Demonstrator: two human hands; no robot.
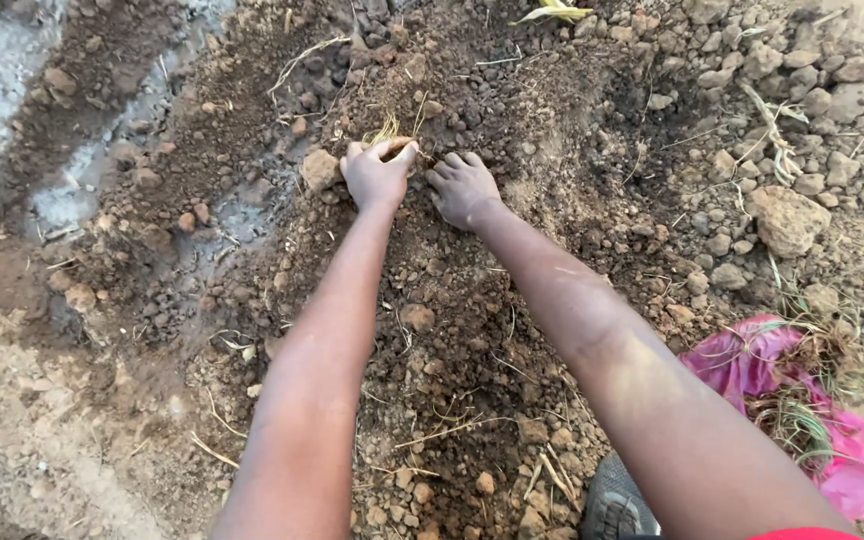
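At the bed's lower right edge lay a crumpled pink plastic bag point(752, 365), shapeless and unmarked, with a tangle of grassy, rooty seedlings point(802, 400) spilling over it; part of it ran out of view. Your left hand point(377, 175) was closed around a small yellowish seedling point(387, 135) near the top of the dark soil ridge point(452, 330), its roots hidden in earth. Your right hand point(462, 188) pressed the soil just beside it, fingers curled, nothing visibly gripped. A dark shoe point(612, 500) showed, cut off at the bottom edge.
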